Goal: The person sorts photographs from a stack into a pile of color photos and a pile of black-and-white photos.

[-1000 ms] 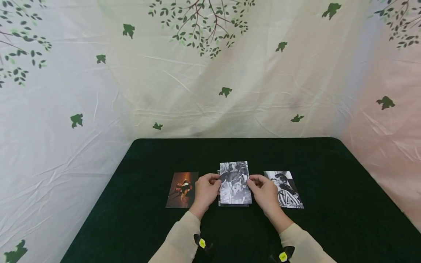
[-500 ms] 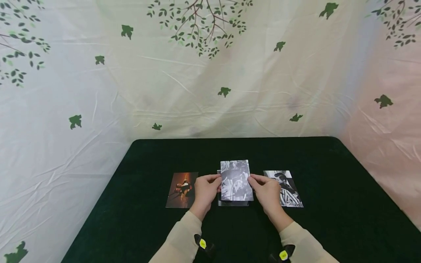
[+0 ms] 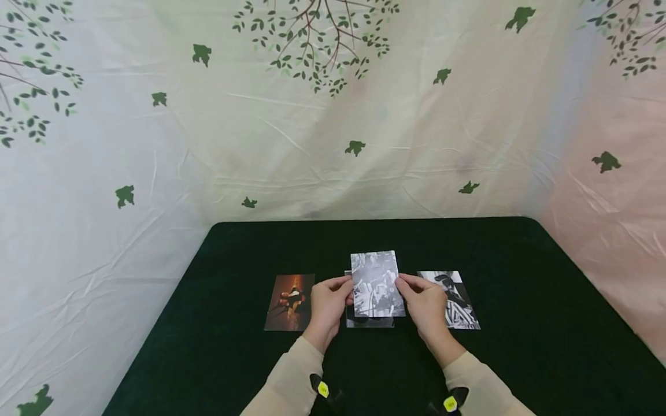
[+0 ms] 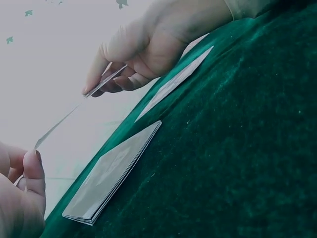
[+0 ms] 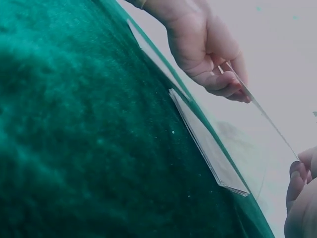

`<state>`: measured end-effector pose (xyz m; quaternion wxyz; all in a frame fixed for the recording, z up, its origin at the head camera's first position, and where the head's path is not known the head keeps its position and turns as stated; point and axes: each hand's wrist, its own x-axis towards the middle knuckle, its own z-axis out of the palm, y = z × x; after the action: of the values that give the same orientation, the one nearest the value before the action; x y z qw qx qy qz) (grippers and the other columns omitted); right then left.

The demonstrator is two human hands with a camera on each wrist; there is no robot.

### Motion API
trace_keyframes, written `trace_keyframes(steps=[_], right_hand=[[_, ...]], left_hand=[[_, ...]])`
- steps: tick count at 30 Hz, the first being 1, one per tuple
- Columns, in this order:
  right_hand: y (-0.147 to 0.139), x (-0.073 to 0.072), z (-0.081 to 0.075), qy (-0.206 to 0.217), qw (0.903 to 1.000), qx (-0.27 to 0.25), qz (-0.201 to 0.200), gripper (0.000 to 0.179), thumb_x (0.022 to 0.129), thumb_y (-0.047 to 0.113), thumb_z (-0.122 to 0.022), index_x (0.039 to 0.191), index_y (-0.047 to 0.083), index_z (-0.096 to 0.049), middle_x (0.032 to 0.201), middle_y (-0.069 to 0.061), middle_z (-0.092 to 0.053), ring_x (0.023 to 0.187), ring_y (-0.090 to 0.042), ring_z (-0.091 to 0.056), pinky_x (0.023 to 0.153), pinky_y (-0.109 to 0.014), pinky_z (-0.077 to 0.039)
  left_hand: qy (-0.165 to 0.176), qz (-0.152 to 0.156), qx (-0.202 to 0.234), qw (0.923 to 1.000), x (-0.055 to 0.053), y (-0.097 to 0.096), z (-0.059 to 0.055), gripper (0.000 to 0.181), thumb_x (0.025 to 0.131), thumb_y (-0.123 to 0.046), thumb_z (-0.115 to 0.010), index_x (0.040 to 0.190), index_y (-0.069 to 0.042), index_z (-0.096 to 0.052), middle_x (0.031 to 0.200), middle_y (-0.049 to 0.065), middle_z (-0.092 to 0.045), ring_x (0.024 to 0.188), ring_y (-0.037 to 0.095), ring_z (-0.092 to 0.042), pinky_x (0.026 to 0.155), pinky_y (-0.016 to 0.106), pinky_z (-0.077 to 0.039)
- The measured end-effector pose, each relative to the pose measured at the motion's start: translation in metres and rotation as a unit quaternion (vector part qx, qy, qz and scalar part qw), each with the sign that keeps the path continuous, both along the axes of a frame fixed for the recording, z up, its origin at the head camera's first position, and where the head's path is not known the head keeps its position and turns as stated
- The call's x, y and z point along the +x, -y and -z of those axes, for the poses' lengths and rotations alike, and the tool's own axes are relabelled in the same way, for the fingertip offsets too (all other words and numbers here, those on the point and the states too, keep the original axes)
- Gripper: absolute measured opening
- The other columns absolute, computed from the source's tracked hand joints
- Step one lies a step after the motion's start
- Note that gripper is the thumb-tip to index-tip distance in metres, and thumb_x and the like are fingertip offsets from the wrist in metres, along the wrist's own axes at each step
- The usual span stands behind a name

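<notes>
Both hands hold up one black-and-white photo card (image 3: 377,284) in front of the body, pinching opposite side edges. My left hand (image 3: 329,306) grips its left edge between thumb and fingers; my right hand (image 3: 425,303) does the same on the right. A neat stack of cards (image 4: 116,173) lies on the dark green cloth beneath, mostly covered by the held card in the head view. In both wrist views the held card appears nearly edge-on, well above the stack. Glare washes out part of its picture.
An orange-brown photo card (image 3: 287,306) lies left of the stack, partly behind the left hand. To the right lies another black-and-white photo card (image 3: 458,303), partly covered by the right hand. A pale curtain (image 3: 291,144) with leaf prints hangs behind the table (image 3: 208,346).
The held card has risen slightly and drifted right, baring more of the stack's lower edge. Both hands moved with it, keeping their pinch. The cards on the cloth stayed put.
</notes>
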<state>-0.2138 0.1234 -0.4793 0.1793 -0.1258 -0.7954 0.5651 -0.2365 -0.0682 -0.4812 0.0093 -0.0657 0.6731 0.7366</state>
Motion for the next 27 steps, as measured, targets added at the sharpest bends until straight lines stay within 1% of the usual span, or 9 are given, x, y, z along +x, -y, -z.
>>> trace_keyframes(steps=[5, 9, 12, 14, 18, 20, 22, 25, 27], right_hand=[[-0.001, -0.001, -0.006, -0.016, 0.9998, -0.007, 0.004, 0.019, 0.084, 0.023, -0.075, 0.098, 0.009, -0.076, 0.093, -0.007, -0.071, 0.081, -0.016, -0.06, 0.06, -0.02, -0.048], [-0.007, -0.001, -0.014, -0.011, 0.9997, -0.021, -0.002, 0.022, 0.085, 0.025, -0.075, 0.1, 0.009, -0.076, 0.095, -0.007, -0.071, 0.081, -0.017, -0.06, 0.06, -0.02, -0.049], [-0.015, -0.001, -0.019, 0.009, 0.9991, -0.034, -0.022, 0.026, 0.085, 0.027, -0.074, 0.103, 0.008, -0.074, 0.1, -0.008, -0.069, 0.086, -0.018, -0.059, 0.063, -0.02, -0.05], [-0.022, 0.0, -0.023, 0.021, 0.9985, -0.034, -0.037, 0.029, 0.086, 0.028, -0.073, 0.106, 0.007, -0.073, 0.104, -0.009, -0.067, 0.088, -0.019, -0.058, 0.065, -0.02, -0.051], [-0.039, 0.006, -0.029, 0.043, 0.9961, -0.019, -0.074, 0.035, 0.087, 0.03, -0.072, 0.114, 0.007, -0.07, 0.109, -0.01, -0.065, 0.092, -0.02, -0.057, 0.068, -0.02, -0.051], [-0.048, 0.01, -0.03, 0.051, 0.9944, -0.01, -0.092, 0.039, 0.087, 0.033, -0.071, 0.117, 0.007, -0.069, 0.11, -0.011, -0.064, 0.094, -0.021, -0.057, 0.069, -0.02, -0.051], [-0.057, 0.015, -0.031, 0.058, 0.9932, -0.001, -0.101, 0.041, 0.087, 0.035, -0.07, 0.118, 0.008, -0.068, 0.111, -0.011, -0.064, 0.094, -0.02, -0.056, 0.07, -0.02, -0.051], [-0.071, 0.023, -0.031, 0.071, 0.9924, 0.007, -0.101, 0.043, 0.088, 0.037, -0.069, 0.12, 0.008, -0.067, 0.115, -0.011, -0.062, 0.094, -0.018, -0.057, 0.07, -0.02, -0.051], [-0.08, 0.028, -0.031, 0.076, 0.9922, 0.011, -0.098, 0.045, 0.089, 0.038, -0.067, 0.121, 0.007, -0.066, 0.117, -0.012, -0.061, 0.093, -0.016, -0.058, 0.069, -0.02, -0.051]], left_hand=[[-0.006, 0.02, -0.002, 0.9998, 0.003, 0.001, -0.008, 0.02, 0.087, -0.013, -0.071, 0.105, -0.004, -0.074, 0.091, 0.012, -0.066, 0.064, 0.013, -0.06, 0.059, 0.026, -0.054], [-0.018, 0.032, 0.0, 0.9993, 0.005, -0.003, -0.017, 0.019, 0.086, -0.01, -0.071, 0.105, -0.004, -0.074, 0.094, 0.012, -0.068, 0.065, 0.013, -0.061, 0.06, 0.026, -0.054], [-0.026, 0.04, -0.004, 0.9989, 0.007, -0.008, -0.022, 0.02, 0.085, -0.008, -0.071, 0.105, -0.004, -0.073, 0.092, 0.011, -0.068, 0.064, 0.013, -0.062, 0.06, 0.027, -0.054], [-0.034, 0.048, -0.008, 0.9982, 0.008, -0.012, -0.026, 0.021, 0.085, -0.007, -0.071, 0.106, -0.003, -0.073, 0.089, 0.01, -0.069, 0.064, 0.014, -0.062, 0.061, 0.029, -0.055], [-0.047, 0.068, -0.023, 0.9963, 0.012, -0.021, -0.033, 0.023, 0.086, -0.008, -0.07, 0.108, -0.004, -0.072, 0.088, 0.008, -0.069, 0.064, 0.015, -0.063, 0.063, 0.033, -0.055], [-0.048, 0.074, -0.03, 0.9957, 0.014, -0.026, -0.034, 0.023, 0.086, -0.008, -0.07, 0.109, -0.005, -0.072, 0.088, 0.007, -0.068, 0.065, 0.015, -0.063, 0.063, 0.032, -0.056], [-0.044, 0.078, -0.037, 0.9953, 0.017, -0.032, -0.034, 0.023, 0.086, -0.008, -0.07, 0.11, -0.007, -0.072, 0.088, 0.005, -0.068, 0.066, 0.014, -0.063, 0.062, 0.03, -0.055], [-0.034, 0.084, -0.045, 0.9949, 0.021, -0.045, -0.031, 0.024, 0.086, -0.009, -0.071, 0.11, -0.008, -0.072, 0.087, 0.003, -0.068, 0.065, 0.013, -0.063, 0.061, 0.028, -0.055], [-0.026, 0.083, -0.047, 0.995, 0.023, -0.055, -0.029, 0.023, 0.085, -0.009, -0.072, 0.108, -0.009, -0.073, 0.084, 0.002, -0.067, 0.064, 0.012, -0.063, 0.061, 0.029, -0.055]])
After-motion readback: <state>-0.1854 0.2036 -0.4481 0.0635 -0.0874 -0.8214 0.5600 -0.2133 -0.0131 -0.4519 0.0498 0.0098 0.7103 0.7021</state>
